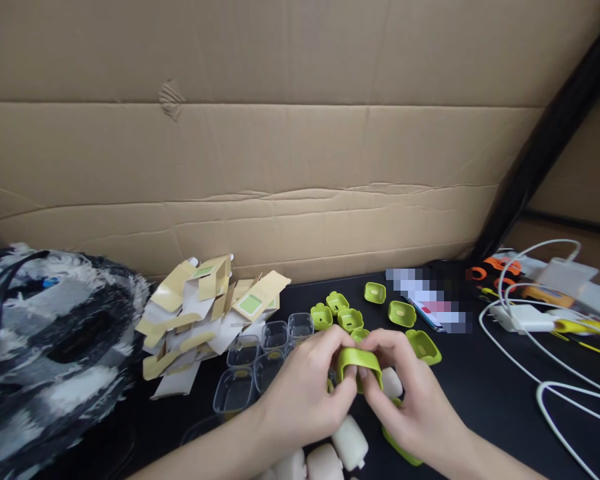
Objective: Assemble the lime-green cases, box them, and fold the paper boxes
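Observation:
Both hands grip one green plastic cover point(360, 359), a curved hollow piece, its open side facing me. My left hand point(313, 383) pinches its left edge with thumb and fingers. On the opposite edge, my right hand point(410, 393) is closed in the same way, and the two thumbs meet inside the hollow. Beneath the hands lie cream-coloured rounded pieces point(350, 443), partly hidden. Just behind them several small green parts point(350, 320) sit on the black table. Clear plastic cups point(234, 390) stand in rows beside my left hand.
Flattened small boxes point(205, 313) are piled at the left back, next to a shaggy black-and-white bag point(55, 360). A blurred phone-like item point(430, 303) lies at the right back. White cables point(545, 387) and orange-handled tools point(503, 267) are at the right. A cardboard wall point(280, 147) rises behind.

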A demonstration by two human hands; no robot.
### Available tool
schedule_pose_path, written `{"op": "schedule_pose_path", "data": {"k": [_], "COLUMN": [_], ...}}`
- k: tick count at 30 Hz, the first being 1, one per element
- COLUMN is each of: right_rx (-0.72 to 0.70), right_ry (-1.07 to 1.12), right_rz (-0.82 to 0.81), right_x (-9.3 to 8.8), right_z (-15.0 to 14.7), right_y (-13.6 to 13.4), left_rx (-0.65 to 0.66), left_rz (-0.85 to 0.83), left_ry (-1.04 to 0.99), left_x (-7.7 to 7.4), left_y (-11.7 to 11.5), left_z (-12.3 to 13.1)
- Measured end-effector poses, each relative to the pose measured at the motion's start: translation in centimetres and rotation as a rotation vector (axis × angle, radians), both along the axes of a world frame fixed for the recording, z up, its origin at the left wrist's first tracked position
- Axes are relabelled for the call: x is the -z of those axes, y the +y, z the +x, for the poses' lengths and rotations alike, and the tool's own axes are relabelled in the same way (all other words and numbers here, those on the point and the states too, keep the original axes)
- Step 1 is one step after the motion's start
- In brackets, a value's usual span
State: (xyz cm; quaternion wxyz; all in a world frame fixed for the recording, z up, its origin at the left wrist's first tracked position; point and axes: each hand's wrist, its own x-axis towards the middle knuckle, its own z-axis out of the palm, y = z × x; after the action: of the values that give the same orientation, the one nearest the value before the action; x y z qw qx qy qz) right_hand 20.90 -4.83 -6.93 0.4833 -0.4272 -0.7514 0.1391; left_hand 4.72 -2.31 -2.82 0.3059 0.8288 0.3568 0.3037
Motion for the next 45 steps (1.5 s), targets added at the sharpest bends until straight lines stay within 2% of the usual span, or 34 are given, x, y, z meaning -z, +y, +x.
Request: {"op": "schedule_pose_path", "data": {"k": [10, 12, 17, 20, 23, 26, 29, 32, 34, 37, 40, 45], "right_rx": [-0.076, -0.122, -0.245, -0.259, -0.215, -0.094, 0.021, 0.084, 0.11, 0.126, 0.137, 0.179], "right_ry": [0.041, 0.07, 0.157, 0.189, 0.204, 0.208, 0.119, -0.05, -0.169, -0.333, -0.454, -0.527], "right_rz": [-0.022, -0.059, -0.178, -0.228, -0.236, -0.196, -0.195, -0.246, -0.283, -0.326, -0.331, -0.214], "right_x": [0.0, -0.2, -1.1, -1.4, -1.9, -3.0, -3.9, -3.6, -2.9, -1.8, -1.2, -1.0], "right_z": [0.4, 1.1, 2.2, 2.1, 2.6, 4.4, 6.3, 7.1, 6.9, 6.3, 6.2, 6.7], "right_y": [-0.4, -0.2, 0.5, 0.7, 1.4, 4.4, 9.0, 13.3, 15.2, 16.6, 16.8, 15.8], "left_rx": [0.017, 0.033, 0.147, 0.129, 0.1, 0.028, -0.018, 0.047, 0.124, 0.174, 0.145, 0.188], "left_rz": [0.06, -0.006, -0.311, -0.353, -0.367, -0.296, -0.16, -0.024, 0.056, 0.148, 0.207, 0.259], "left_ry": [0.023, 0.0, -0.179, -0.216, -0.174, -0.066, 0.079, 0.261, 0.375, 0.489, 0.551, 0.618], "left_x": [-0.2, -0.5, -0.5, -0.3, -0.4, -0.9, -1.7, -2.5, -2.9, -3.1, -3.3, -3.6], "left_y": [-0.3, -0.1, 0.7, 1.1, 1.4, 2.1, 2.7, 3.0, 3.0, 3.0, 3.1, 2.8], "left_z": [0.1, 0.0, -0.3, -0.4, -0.8, -1.9, -3.1, -4.1, -4.5, -4.8, -5.2, -5.0]}}
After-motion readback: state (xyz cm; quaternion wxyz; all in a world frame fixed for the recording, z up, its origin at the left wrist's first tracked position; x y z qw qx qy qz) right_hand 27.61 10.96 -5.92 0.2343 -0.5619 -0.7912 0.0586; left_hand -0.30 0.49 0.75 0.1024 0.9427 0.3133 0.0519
